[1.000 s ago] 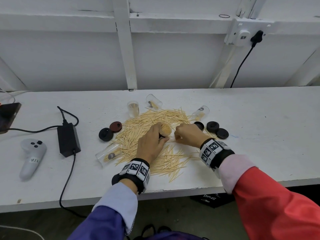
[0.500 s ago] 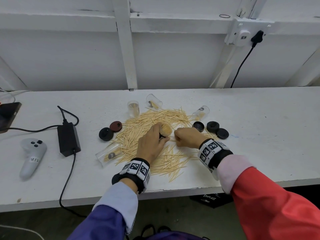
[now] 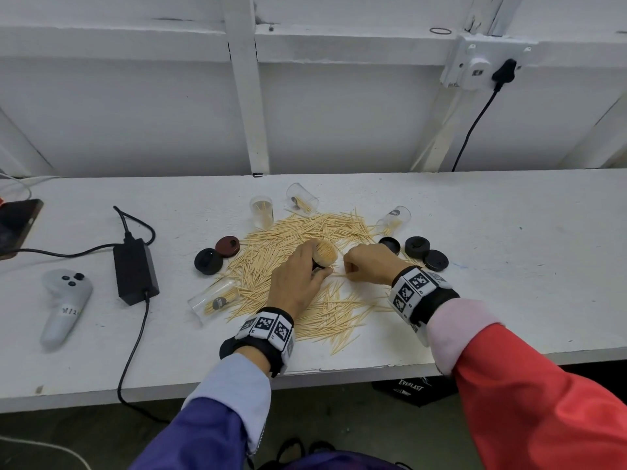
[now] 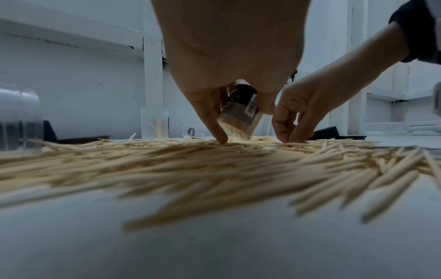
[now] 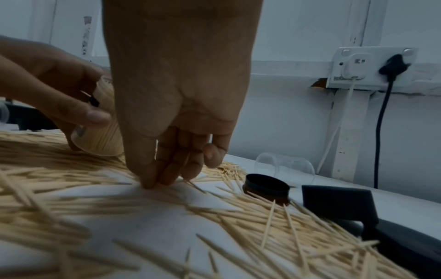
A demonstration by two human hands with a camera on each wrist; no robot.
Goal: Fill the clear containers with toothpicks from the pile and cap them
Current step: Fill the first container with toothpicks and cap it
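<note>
From above, the left hand (image 3: 298,283) held a packed container (image 3: 324,254) tilted toward the right hand (image 3: 368,262), probably for easy loading. The left wrist view showed its fingers (image 4: 210,117) curled around it. The right wrist view showed fingertips (image 5: 152,177) pinched narrow on the toothpick pile (image 5: 71,188).

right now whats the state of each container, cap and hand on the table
held container: packed full, uncapped, tilted, in left hand
left hand: grips held container
right hand: fingertips pinching at toothpick pile
upright container: standing, few toothpicks, uncapped
three other containers: lying on their sides, uncapped
caps: five, all loose on table
</note>
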